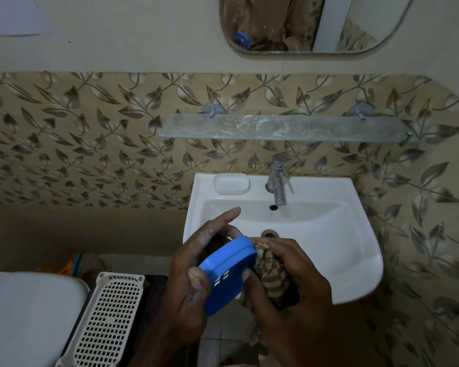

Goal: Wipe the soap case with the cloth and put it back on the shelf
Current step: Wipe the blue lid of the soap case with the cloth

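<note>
- While the left hand (pixel 194 271) grips the blue soap case (pixel 227 274) at its edges, thumb on the near rim and fingers curled behind it, its forefinger sticks out straight toward the basin.
- Held tilted on edge above the front of the white sink (pixel 329 234), the case shows its slotted underside to the camera; it is well apart from the shelf.
- Bunched in the right hand (pixel 300 282) is a brown striped cloth (pixel 272 271), fingers closed round it, pressed against the right-hand edge of the case.
- Judging by this, the wiping step is under way and the return to the shelf is not yet done.
- To wipe well, the left hand would probably turn the case bit by bit so the cloth meets each side, the rim and the drain slots, where residue tends to gather.
- A firm edge grip seems wise, since a wet plastic case could slip into the basin.
- Above the tap (pixel 277 181), the glass shelf (pixel 284 128) on the leaf-patterned wall looks smeared with white residue, so a cleaned case set there may pick up dirt again.
- On the sink's back ledge sits a white soap dish (pixel 231 184).
</note>
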